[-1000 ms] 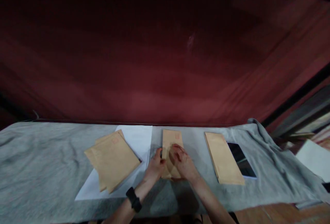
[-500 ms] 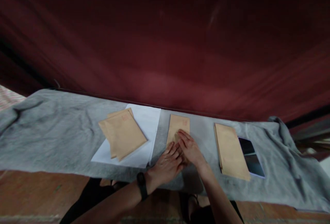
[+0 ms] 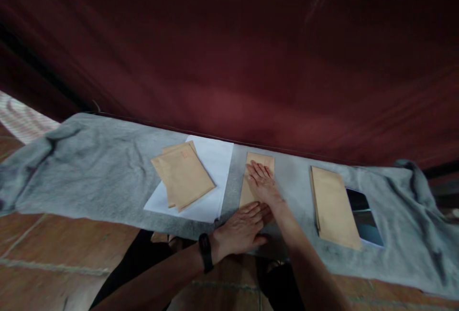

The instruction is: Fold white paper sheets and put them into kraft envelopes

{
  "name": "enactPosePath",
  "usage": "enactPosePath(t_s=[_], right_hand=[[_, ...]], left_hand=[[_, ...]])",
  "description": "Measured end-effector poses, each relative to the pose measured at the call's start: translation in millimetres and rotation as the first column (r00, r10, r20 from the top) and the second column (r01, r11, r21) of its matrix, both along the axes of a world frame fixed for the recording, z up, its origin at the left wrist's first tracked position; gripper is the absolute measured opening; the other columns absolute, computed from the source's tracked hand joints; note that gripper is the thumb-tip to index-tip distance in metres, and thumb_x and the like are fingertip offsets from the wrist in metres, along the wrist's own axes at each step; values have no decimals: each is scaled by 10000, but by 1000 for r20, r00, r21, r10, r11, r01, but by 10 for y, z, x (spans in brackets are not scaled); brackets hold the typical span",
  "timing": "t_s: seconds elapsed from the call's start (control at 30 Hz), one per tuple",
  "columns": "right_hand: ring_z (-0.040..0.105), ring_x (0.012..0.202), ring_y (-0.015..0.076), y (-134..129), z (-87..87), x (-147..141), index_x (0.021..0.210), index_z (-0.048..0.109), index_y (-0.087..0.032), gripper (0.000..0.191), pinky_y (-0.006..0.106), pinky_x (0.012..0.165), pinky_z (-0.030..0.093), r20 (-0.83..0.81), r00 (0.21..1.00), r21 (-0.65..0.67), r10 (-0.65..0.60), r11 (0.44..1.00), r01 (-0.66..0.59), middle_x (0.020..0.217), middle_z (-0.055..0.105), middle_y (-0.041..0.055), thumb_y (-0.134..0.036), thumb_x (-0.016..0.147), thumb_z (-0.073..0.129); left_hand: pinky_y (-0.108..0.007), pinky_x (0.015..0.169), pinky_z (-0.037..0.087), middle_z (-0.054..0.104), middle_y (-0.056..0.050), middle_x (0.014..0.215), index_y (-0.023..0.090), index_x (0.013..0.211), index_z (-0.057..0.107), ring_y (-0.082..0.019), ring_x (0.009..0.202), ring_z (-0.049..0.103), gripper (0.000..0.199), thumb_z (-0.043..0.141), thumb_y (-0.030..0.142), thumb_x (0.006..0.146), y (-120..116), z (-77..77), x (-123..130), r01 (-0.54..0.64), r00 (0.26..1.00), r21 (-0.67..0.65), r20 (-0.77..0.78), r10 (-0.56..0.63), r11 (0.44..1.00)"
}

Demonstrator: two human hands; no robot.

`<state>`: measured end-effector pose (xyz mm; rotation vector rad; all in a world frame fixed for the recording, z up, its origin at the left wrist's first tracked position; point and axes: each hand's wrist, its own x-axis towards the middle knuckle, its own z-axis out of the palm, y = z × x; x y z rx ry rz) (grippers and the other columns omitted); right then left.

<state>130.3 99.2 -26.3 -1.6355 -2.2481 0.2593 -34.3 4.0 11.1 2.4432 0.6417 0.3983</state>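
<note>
A brown paper envelope (image 3: 247, 191) lies upright on the grey cloth in front of me. My right hand (image 3: 262, 179) rests flat on its upper part, fingers stretched out. Across its lower end lies my left hand (image 3: 244, 227), fingers extended, a black band on the wrist. The two hands touch or overlap near the right wrist. To the left, some brown envelopes (image 3: 186, 175) lie fanned on white paper (image 3: 220, 158). A stack of brown envelopes (image 3: 335, 206) sits at the right.
A dark, shiny phone-like object (image 3: 366, 220) lies partly beside the right stack. Grey cloth (image 3: 96, 172) covers the long surface, wrinkled at both ends. A dark red drape (image 3: 229, 62) hangs behind. Brown floor tiles (image 3: 53, 249) show below.
My right hand has slid up the envelope and spread flatter. My left hand has moved down toward its near end. The whole view has shifted slightly.
</note>
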Motion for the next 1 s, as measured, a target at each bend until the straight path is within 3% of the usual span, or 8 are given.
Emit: enactPosePath(t_s=[0.33,0.57,0.8,1.0], right_hand=[[344,1489,273,250,-53,-56,1534,407,-221,510,540,1229,196,11,987,111,-159,981,157,1609,379,87,-395,1064,314],[327,1500,256,36,45,-68,1567,343,-225,535,533,1253,163,65,998,39,-19,999,17,1614,360,67,-400,1061,335],[304,1511,240,-197,85,-101,1580,307,-211,564,504,1273,145,50,995,1,81,997,-82,1630,322,54,-432,1062,339],[215,1540,191,-433,249,-99,1591,267,-207,562,459,1286,102,13,983,-180,186,967,-181,1658,250,40,-444,1082,230]], left_hand=[[-388,1271,139,227,-88,1669,232,1613,172,-238,1532,245,805,572,448,948,-75,-143,-131,54,993,6,-107,-53,999],[-393,1260,197,257,-90,1655,239,1604,220,-253,1513,293,805,594,500,940,-34,-144,-177,86,992,28,-97,-83,996],[-390,1259,217,305,-90,1631,252,1592,267,-260,1496,331,829,680,439,897,-44,-97,-195,74,993,49,-92,-69,996],[-435,1238,293,379,-99,1602,234,1567,330,-277,1461,398,814,717,399,870,-73,-120,-247,95,982,86,-172,-79,992]])
